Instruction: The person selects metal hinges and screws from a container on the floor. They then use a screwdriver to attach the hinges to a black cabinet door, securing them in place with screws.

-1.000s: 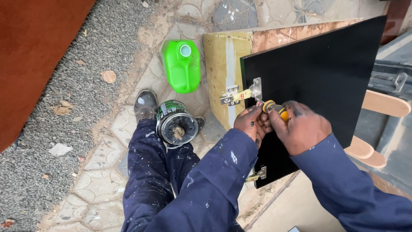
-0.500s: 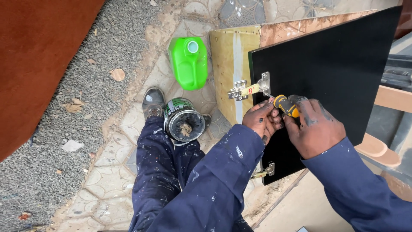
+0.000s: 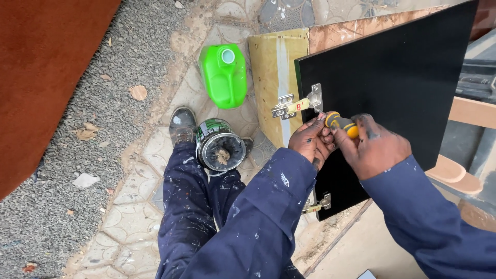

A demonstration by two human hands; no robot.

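Screwdriver [image 3: 342, 123], yellow and black in the handle, sat in the right hand [image 3: 373, 147], whose fingers were curled tight around the grip so that only its front end showed. The left hand [image 3: 309, 143] was pressed up against the tool's nose, fingertips pinched together there; whether they held the shaft or a screw could not be told, since the tip was hidden behind them. Both hands met just below the upper hinge [image 3: 299, 103], a metal cup hinge mounted at the left edge of a black cabinet door [image 3: 403, 77], its arm reaching out over a pale plywood panel [image 3: 276, 67] behind. A 2nd hinge [image 3: 318, 205] showed lower on the same edge, partly covered by the left sleeve. Judged from this, the work in hand was driving or adjusting a screw at the upper hinge plate, with the tool being steadied before turning. The next move would call for the tip to seat squarely in the screw head and for firm pressure along the shaft, so it would not slip onto the dark face. Below, by the person's shoe [image 3: 182, 124], stood an open tin [image 3: 221, 150], and beyond it a bright green jug [image 3: 225, 75] lay on the paving.
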